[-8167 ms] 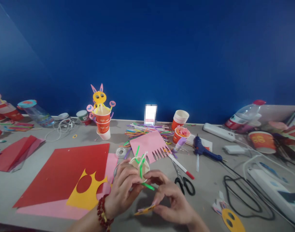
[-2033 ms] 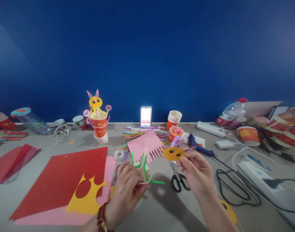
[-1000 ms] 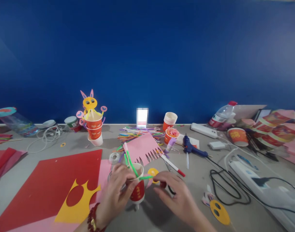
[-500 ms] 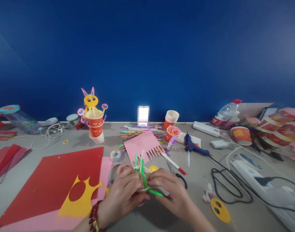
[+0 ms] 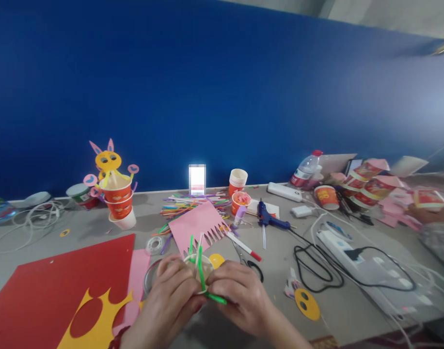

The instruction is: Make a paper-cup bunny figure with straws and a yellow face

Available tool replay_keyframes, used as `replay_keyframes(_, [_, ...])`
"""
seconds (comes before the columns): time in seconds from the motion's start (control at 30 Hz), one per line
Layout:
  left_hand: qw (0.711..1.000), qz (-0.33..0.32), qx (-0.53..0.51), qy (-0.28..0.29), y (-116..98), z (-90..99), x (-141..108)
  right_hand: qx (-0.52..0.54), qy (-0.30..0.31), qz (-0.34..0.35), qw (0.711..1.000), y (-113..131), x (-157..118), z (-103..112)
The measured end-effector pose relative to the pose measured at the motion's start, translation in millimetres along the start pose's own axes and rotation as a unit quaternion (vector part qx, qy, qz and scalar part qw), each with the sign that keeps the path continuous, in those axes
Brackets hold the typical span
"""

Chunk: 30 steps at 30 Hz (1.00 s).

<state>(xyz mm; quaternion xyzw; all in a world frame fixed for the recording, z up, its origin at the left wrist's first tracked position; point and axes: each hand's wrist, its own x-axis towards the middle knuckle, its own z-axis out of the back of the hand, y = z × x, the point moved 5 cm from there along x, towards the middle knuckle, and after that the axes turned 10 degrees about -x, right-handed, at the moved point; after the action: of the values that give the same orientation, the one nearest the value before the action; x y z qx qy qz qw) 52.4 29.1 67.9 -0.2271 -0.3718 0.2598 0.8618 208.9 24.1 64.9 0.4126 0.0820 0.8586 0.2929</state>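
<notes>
A paper cup is tilted toward me between my hands, its pale inside showing. A bright green pipe cleaner stands up from it and crosses its near rim. A second green piece sticks out to the lower right, under the right fingers. My left hand is closed around the cup's left side. On the right side, my right hand has its fingers pressed together at the rim. Both hands cover most of the cup's outer wall, and the fingertips are partly hidden.
Pink fringed paper lies beyond the cup, with scissors and a red-capped marker to its right. A hot glue gun trails a black cable. At left are red paper and a rabbit cup figure. Another person's hand is at far right.
The view has turned right, so things on the table appear further left and the other person's hand has come into sight. My hands keep their hold on the cup, nearly unchanged.
</notes>
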Motion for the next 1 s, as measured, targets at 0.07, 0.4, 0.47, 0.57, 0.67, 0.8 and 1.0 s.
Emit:
replay_keyframes(0.07, [1.0, 0.007, -0.004, 0.015, 0, -2.2, 0, 0.006, 0.003, 0.01, 1.0, 1, 1, 1])
replay_keyframes(0.4, [1.0, 0.01, -0.017, 0.02, 3, -2.5, 0, 0.022, 0.03, 0.014, 0.999, 2, 5, 5])
replay_keyframes(0.47, [1.0, 0.002, -0.012, 0.024, 2, -2.8, 1, 0.019, 0.049, 0.003, 0.999, 1, 5, 5])
replay_keyframes(0.57, [1.0, -0.01, -0.003, 0.025, 1, -3.5, 1, 0.023, 0.07, -0.018, 0.997, 1, 7, 5])
replay_keyframes(0.67, [1.0, -0.016, -0.007, 0.017, 1, -3.2, 1, 0.047, 0.064, -0.028, 0.996, 6, 10, 6])
replay_keyframes(0.8, [1.0, -0.022, -0.012, -0.012, 1, 1.8, 1, 0.023, 0.063, -0.033, 0.997, -1, 3, 14])
replay_keyframes(1.0, [0.997, -0.018, 0.004, -0.077, 6, 10.7, -1, -0.367, 0.026, -0.31, 0.877, -134, -46, 81])
